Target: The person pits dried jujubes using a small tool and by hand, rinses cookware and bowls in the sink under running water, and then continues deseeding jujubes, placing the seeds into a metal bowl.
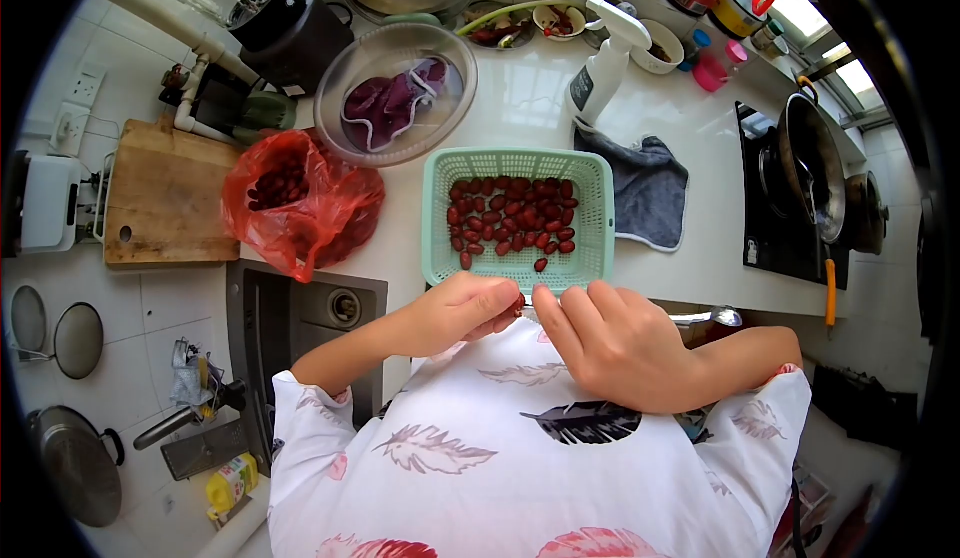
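Observation:
Near my body, at the front edge of a green basket (434,220), my two hands are close together. My left hand (455,313) is closed on a small dark red fruit (520,304). My right hand (622,346) is closed round a metal spoon (710,316), whose bowl end sticks out to the right; its other end meets the fruit. Many red fruits (515,216) lie in the basket. A red plastic bag (345,203) with more such fruits stands left of it.
A clear bowl (340,108) with a purple cloth, a spray bottle (600,73) and a grey cloth (655,193) surround the basket. A cutting board (165,198) and sink (255,328) are left; a stove (765,228) with a wok (815,153) is right.

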The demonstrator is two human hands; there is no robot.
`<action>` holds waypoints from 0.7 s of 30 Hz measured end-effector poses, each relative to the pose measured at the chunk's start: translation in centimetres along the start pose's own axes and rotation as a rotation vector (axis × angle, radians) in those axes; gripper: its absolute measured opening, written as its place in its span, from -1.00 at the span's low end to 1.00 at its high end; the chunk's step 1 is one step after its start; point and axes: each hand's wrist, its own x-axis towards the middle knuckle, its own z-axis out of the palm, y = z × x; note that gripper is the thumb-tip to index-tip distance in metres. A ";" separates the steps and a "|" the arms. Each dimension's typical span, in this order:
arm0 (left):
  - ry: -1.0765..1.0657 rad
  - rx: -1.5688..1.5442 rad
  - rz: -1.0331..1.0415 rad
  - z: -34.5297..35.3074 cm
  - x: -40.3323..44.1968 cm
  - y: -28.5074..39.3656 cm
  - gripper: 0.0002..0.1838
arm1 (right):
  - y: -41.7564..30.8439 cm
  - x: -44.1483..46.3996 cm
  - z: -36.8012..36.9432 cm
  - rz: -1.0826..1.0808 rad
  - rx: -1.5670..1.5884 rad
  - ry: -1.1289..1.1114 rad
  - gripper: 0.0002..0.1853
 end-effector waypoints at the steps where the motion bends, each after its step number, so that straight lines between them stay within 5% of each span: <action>1: 0.013 -0.088 -0.072 0.3 0.0 0.5 -0.53 | 0.0 0.0 0.0 0.002 0.000 0.001 -0.85; 5: -0.140 -0.245 -0.284 -0.6 -0.1 0.8 -0.49 | 0.4 -0.1 -0.8 -0.016 0.052 -0.044 -0.71; 12: -0.160 -0.190 -0.185 0.0 -0.3 0.8 -0.47 | 1.3 -0.3 -1.6 0.073 0.347 -0.064 -0.57; 14: -0.003 0.213 0.184 0.8 -0.3 1.1 -0.58 | 1.3 -0.4 -2.2 0.067 0.320 -0.102 -0.60; 17: 0.105 0.514 0.237 1.1 -1.0 2.1 -0.76 | 1.4 -0.4 -2.8 0.063 0.286 -0.144 -0.63; 21: 0.199 0.633 0.464 1.5 -0.7 1.4 -0.69 | 0.9 -0.6 -2.8 0.162 0.392 -0.158 -0.69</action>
